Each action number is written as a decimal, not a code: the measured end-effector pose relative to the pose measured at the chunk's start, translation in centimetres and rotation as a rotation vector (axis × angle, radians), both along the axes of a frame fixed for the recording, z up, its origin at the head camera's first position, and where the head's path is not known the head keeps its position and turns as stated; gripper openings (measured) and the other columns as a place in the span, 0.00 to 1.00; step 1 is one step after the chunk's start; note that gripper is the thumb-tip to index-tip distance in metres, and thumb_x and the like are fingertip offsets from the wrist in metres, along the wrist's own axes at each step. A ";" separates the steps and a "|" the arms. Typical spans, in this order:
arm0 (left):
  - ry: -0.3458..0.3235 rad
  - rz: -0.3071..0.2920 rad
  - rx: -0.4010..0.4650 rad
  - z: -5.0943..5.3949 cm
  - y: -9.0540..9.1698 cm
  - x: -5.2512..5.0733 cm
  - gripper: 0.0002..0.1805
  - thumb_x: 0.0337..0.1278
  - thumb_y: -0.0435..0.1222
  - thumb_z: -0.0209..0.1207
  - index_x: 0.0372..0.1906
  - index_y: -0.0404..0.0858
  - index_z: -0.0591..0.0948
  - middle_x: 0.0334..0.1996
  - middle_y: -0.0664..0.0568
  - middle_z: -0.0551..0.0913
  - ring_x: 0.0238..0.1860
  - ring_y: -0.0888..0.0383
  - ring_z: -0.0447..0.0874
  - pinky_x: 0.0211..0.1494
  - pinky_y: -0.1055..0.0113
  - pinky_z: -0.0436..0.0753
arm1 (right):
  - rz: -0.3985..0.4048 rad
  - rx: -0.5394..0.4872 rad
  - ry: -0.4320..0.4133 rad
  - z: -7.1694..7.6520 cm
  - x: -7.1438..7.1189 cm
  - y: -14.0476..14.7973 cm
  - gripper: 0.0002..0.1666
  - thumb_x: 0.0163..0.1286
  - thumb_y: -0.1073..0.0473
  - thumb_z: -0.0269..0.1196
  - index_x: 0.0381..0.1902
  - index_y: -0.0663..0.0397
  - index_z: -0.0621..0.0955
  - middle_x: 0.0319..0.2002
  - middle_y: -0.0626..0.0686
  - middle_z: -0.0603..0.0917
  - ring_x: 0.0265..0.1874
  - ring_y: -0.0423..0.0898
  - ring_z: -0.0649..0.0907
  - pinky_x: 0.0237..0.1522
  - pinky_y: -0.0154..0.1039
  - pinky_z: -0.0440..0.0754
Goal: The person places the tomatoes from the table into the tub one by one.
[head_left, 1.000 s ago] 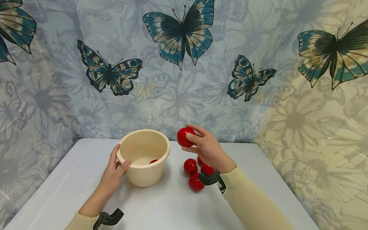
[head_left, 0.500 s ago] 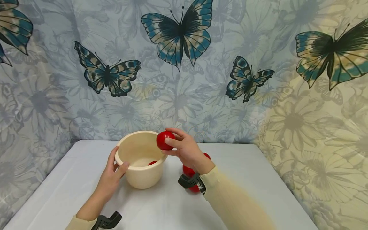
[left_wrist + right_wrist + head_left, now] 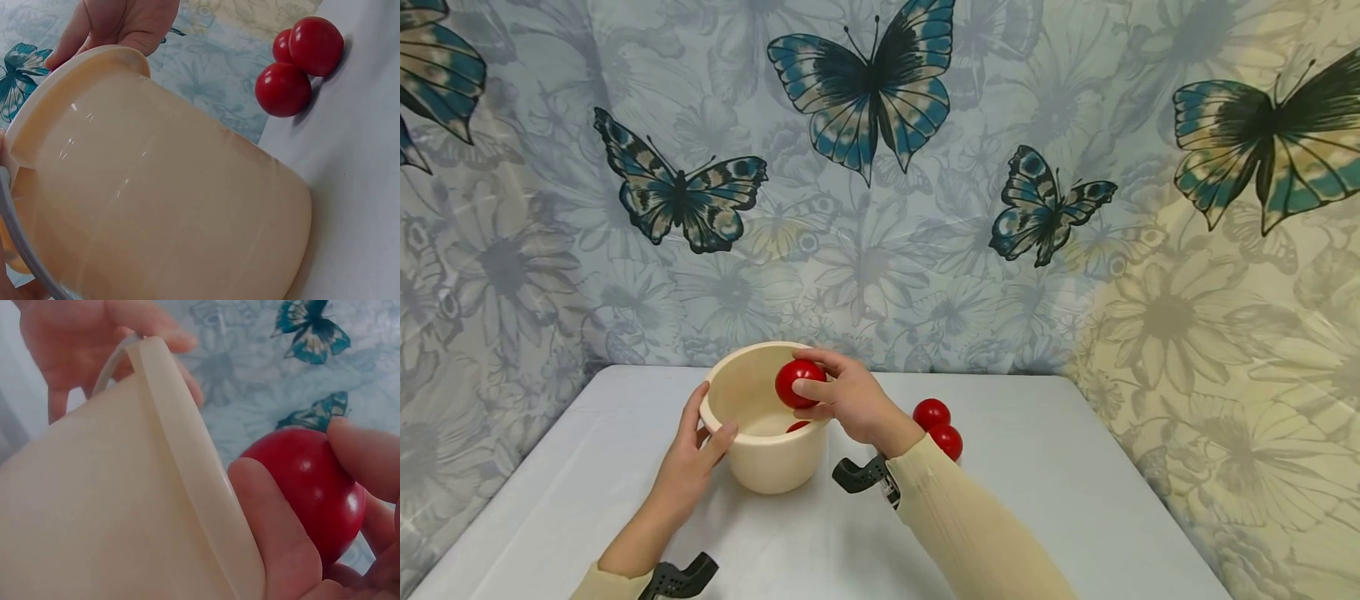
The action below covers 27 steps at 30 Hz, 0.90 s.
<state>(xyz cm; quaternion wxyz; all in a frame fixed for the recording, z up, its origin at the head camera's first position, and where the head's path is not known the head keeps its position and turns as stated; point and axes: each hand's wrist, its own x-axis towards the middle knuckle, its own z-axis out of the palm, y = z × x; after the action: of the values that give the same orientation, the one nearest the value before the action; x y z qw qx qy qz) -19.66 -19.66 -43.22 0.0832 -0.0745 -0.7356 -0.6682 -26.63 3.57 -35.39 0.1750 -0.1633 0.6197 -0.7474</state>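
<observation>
The right hand (image 3: 859, 403) carried a red ball (image 3: 792, 380) from mid-frame leftward and down to the mouth of the bucket (image 3: 777, 467).

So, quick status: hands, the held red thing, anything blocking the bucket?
Left hand grips bucket rim. Right hand holds red round object at bucket opening. Another red one inside, partly hidden. No obstacle seen.
</observation>
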 end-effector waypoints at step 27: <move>0.007 0.004 -0.007 -0.3 -0.1 -0.2 0.44 0.75 0.41 0.55 0.81 0.51 0.39 0.78 0.42 0.43 0.73 0.36 0.51 0.51 0.82 0.72 | 0.104 0.091 0.068 -0.2 -0.2 0.2 0.25 0.70 0.64 0.65 0.64 0.51 0.80 0.63 0.52 0.75 0.55 0.53 0.80 0.47 0.50 0.84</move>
<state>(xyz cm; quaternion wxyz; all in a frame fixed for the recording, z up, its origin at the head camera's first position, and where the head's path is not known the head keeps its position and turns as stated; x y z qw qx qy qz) -19.81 -19.78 -43.48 0.0868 -0.0756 -0.7377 -0.6652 -26.84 3.72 -35.57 0.1995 -0.2126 0.6493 -0.7025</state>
